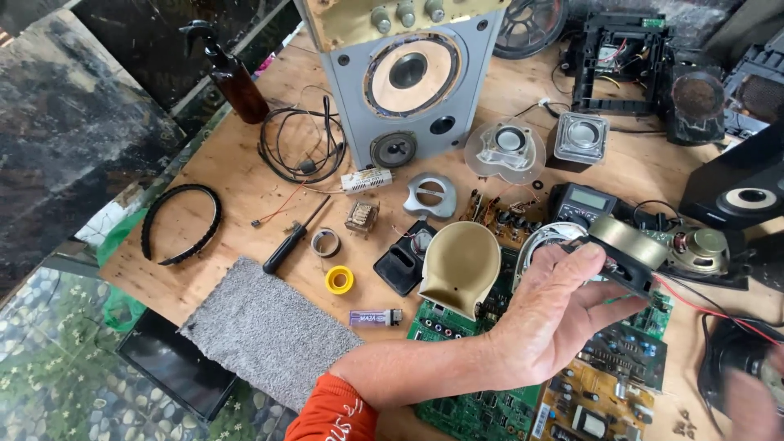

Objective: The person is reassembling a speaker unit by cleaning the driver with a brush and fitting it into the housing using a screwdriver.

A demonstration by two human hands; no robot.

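Observation:
My left hand [559,314] reaches across to the right from an orange sleeve, palm up. Its fingers are closed on a small black speaker part with a tan oval face [633,249], held above green and brown circuit boards [625,384]. A red wire [702,306] trails from that part toward the right. My right hand [751,400] is a blur at the bottom right corner, next to a round black speaker [735,347]; its fingers cannot be made out. A beige cone-shaped shell [459,265] lies just left of my left hand.
On the wooden table stand a grey speaker cabinet [408,82], a brown spray bottle [237,82], a coiled black cable [302,147] and a multimeter [581,204]. A screwdriver [294,237], yellow tape roll [339,279], grey cloth [269,331] and black belt [181,222] lie to the left.

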